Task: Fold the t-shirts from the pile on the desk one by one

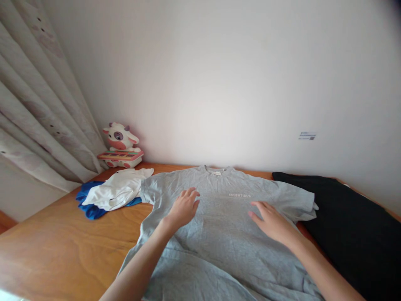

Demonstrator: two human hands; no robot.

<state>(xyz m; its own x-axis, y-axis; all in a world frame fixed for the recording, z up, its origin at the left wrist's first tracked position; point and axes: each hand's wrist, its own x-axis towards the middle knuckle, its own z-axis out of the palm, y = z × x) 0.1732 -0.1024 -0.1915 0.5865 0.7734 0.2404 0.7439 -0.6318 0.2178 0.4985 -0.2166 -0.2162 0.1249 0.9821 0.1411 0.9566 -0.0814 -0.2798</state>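
A grey T-shirt (219, 217) lies spread with its collar toward the wall, and small white lettering shows on its chest. Its lower part has folds and wrinkles. Over the shirt's left chest area is my left hand (184, 205), fingers apart and holding nothing. My right hand (267, 218) is over the shirt just below the lettering, also open with nothing in it. Whether either hand touches the cloth I cannot tell.
White cloth (117, 190) and blue cloth (94, 212) lie bunched on the wooden table (78, 246) at the left. Behind them sits a cow-shaped toy keyboard (120, 146). A black cloth (354, 225) lies at the right. A curtain (34, 96) hangs at the left, beside the wall.
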